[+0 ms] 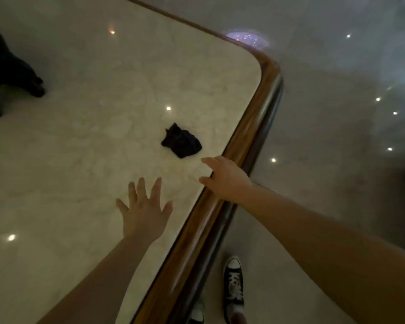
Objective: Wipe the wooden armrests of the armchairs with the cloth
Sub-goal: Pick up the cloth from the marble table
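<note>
From the head view, both hands reach out over a marble table (80, 141) with a wooden rim (250, 136). The left hand (145, 211) is spread wide and empty, and so is the right hand (225, 176), over the rim. The crumpled dark cloth (181, 142) lies on the marble just beyond the right fingertips, apart from them. A sneaker (233, 286) stands on the floor below the right forearm

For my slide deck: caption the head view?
Both open hands reach toward a crumpled black cloth on a wood-edged marble table.
</note>
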Tool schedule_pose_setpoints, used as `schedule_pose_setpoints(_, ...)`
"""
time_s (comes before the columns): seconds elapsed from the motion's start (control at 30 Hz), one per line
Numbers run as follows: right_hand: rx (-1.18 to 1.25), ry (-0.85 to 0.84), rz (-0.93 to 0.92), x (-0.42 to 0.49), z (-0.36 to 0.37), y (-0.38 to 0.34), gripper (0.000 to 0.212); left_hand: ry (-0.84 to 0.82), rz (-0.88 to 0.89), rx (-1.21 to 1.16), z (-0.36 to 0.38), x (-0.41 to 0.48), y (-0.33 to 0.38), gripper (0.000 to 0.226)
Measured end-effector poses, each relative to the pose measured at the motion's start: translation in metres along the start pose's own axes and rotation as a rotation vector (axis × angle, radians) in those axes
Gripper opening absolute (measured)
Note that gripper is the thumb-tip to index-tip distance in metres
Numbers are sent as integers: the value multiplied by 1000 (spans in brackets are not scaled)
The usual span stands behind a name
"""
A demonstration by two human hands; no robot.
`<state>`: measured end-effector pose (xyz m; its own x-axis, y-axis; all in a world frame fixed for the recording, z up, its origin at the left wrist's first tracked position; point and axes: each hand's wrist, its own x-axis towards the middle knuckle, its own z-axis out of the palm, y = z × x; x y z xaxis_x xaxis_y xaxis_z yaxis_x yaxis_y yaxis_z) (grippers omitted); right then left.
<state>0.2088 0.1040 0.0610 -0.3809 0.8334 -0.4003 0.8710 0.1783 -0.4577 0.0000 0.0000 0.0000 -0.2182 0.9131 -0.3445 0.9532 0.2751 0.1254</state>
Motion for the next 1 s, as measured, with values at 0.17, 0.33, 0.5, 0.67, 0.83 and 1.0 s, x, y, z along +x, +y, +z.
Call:
schedule_pose_setpoints(0.17, -30, 55, -73, 89, 33, 5, 74, -62, -115, -39, 41, 45, -10, 75)
schedule_pose_setpoints(0.33, -190, 72, -142, 153, 47, 4, 85, 7, -127, 15, 56, 46, -9, 78)
schedule_pose_setpoints(0.5, -364, 118, -216, 173, 52, 7, 66, 14, -131, 24, 57, 46, -9, 76)
schedule_pose_setpoints(0.67, -303, 95, -259, 147, 61, 10, 51, -13, -145, -14, 56, 46, -6, 74)
schedule_pose_setpoints(0.83, -257, 58, -235, 128, 53, 8, 51, -70, -137, 40, 46, 46, -5, 78)
schedule_pose_setpoints(1.0, -217, 136, -209, 99, 27, 5, 48, -143, -166, -10, 25, 52, -3, 87)
